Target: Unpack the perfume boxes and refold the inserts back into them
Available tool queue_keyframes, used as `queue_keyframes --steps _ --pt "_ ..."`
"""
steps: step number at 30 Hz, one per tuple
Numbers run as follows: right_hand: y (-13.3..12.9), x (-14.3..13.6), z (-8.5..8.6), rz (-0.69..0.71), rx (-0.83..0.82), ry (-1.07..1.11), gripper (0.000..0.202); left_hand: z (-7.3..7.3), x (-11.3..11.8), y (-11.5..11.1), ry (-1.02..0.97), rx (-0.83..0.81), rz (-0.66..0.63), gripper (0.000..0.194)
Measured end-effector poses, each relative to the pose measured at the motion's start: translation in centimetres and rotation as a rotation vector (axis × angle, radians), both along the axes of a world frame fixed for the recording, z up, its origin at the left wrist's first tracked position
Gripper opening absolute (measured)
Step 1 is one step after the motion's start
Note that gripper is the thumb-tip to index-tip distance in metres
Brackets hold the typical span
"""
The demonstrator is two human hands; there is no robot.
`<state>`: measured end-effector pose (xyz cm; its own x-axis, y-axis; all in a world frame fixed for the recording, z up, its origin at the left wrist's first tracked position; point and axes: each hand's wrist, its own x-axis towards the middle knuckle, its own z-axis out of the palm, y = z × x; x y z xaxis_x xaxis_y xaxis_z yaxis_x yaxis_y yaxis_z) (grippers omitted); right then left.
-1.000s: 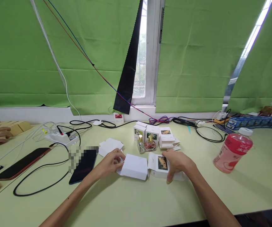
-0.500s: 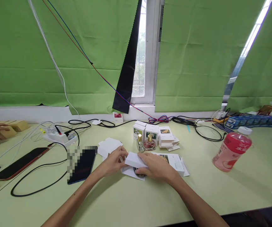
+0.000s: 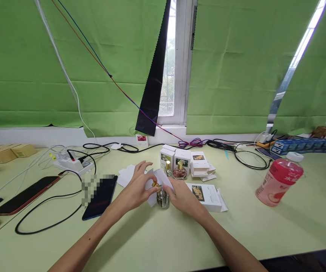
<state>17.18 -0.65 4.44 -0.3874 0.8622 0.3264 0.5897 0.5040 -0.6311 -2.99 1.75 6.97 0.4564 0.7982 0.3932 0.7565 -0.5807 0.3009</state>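
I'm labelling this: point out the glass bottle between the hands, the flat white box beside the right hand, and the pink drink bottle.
Glass bottle [image 3: 163,199], head view: lower body.
White box [image 3: 209,195], head view: top face.
Drink bottle [image 3: 278,182], head view: its side.

The perfume bottle [image 3: 163,200] over there looks like smooth, glossy glass, its gold cap [image 3: 155,184] shiny as polished metal. The white paperboard [image 3: 160,176] is matt. I see shiny plastic on the drink bottle [image 3: 279,181], dull creased cloth in the curtain [image 3: 236,68], a smooth, satiny tabletop [image 3: 163,241].
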Motion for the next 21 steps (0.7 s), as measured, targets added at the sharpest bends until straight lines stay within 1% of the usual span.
queue_keyframes --steps 5,9,12,16,18,21 --pt "0.3 -0.5 0.0 -0.123 0.106 0.151 0.029 -0.3 1.5 -0.4 0.106 0.208 0.033 0.014" --pt "0.3 -0.1 0.5 -0.285 0.162 0.244 0.033 -0.8 2.6 0.4 0.139 0.314 0.071 0.016" --pt "0.2 0.5 0.9 -0.367 0.168 0.267 0.034 -1.1 3.2 1.8 0.132 0.338 0.113 0.014" --pt "0.1 0.9 1.1 -0.412 0.175 0.294 0.036 -1.4 3.7 3.8 0.102 0.328 0.145 0.014" --pt "0.1 1.0 1.1 -0.418 0.177 0.304 0.036 -1.5 3.7 4.4 0.079 0.321 0.137 0.014" --pt "0.0 1.0 1.3 -0.418 0.181 0.342 0.035 -1.4 3.3 4.6 0.009 0.279 0.117 0.015"
